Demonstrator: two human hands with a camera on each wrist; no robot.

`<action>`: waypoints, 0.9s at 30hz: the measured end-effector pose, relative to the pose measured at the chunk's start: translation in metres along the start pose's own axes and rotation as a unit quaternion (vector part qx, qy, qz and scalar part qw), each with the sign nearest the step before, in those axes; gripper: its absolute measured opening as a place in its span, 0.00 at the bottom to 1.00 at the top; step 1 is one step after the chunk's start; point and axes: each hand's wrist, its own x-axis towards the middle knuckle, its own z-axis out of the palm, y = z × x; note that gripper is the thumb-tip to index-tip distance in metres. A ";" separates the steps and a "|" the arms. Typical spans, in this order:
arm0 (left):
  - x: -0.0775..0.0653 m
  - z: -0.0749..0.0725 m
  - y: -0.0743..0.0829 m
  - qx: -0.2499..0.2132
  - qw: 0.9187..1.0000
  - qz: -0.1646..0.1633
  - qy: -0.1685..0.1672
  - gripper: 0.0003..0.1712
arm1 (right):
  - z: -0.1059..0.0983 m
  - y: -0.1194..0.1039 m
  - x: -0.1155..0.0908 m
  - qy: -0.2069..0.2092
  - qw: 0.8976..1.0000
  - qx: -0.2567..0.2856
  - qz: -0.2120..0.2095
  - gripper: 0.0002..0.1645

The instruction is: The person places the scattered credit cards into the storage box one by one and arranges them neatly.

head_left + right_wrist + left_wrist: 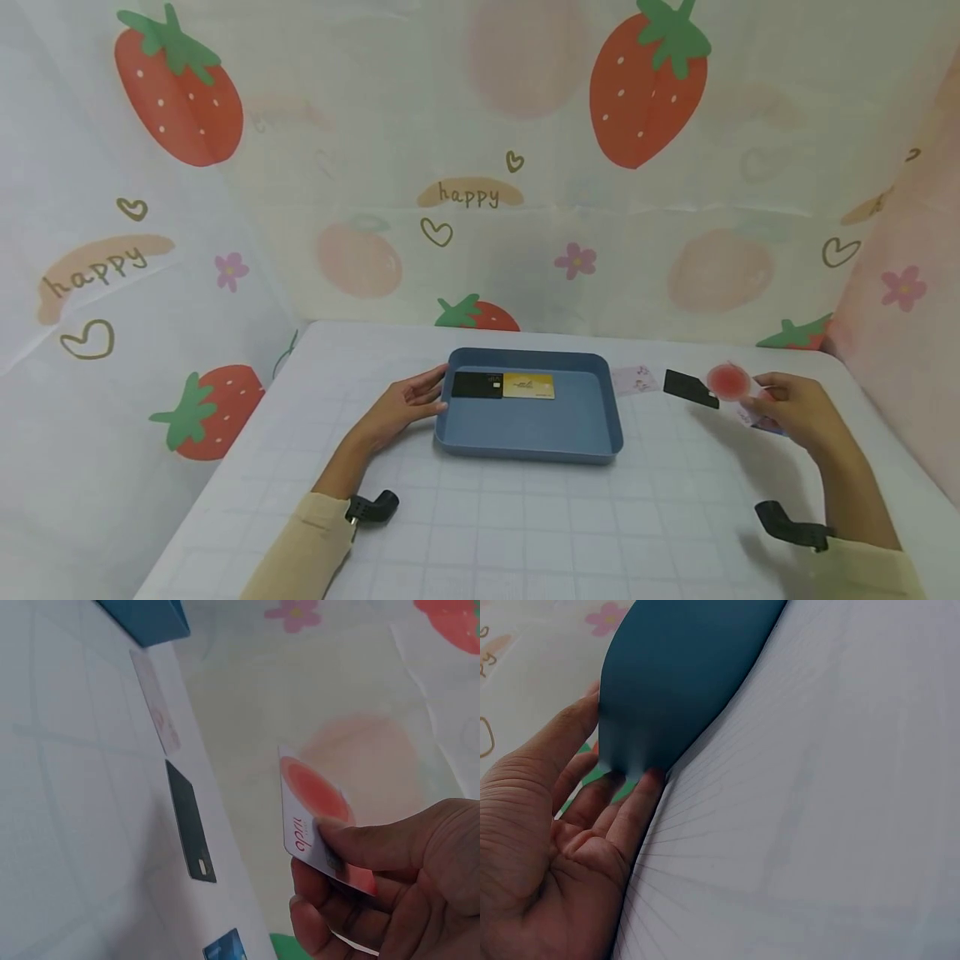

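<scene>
Left hand (401,412): fingers loosely extended, touching one blue tray (525,432); within, right of these fingers, black card (476,385), gold card (528,386). Right hand (798,408): fingers and thumb pinching one red-and-white card (306,817); leftward on worktop (480,533), dark card (688,388), then pale card (633,380).

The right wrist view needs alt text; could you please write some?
The right hand has a red-and-white card in its grip. On the table lie a pale card, a black card and, cut off, a blue card; a blue tray shows above.
</scene>
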 end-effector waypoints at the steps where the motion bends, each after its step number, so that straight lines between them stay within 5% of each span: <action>1: 0.000 0.000 0.000 0.000 1.000 0.000 0.000 0.42 | 0.000 -0.002 0.000 -0.001 1.000 -0.003 -0.001 0.35; 27: -0.003 0.001 0.002 -0.002 1.000 -0.015 0.008 0.42 | 0.015 -0.027 -0.003 -0.023 0.999 0.028 -0.028 0.31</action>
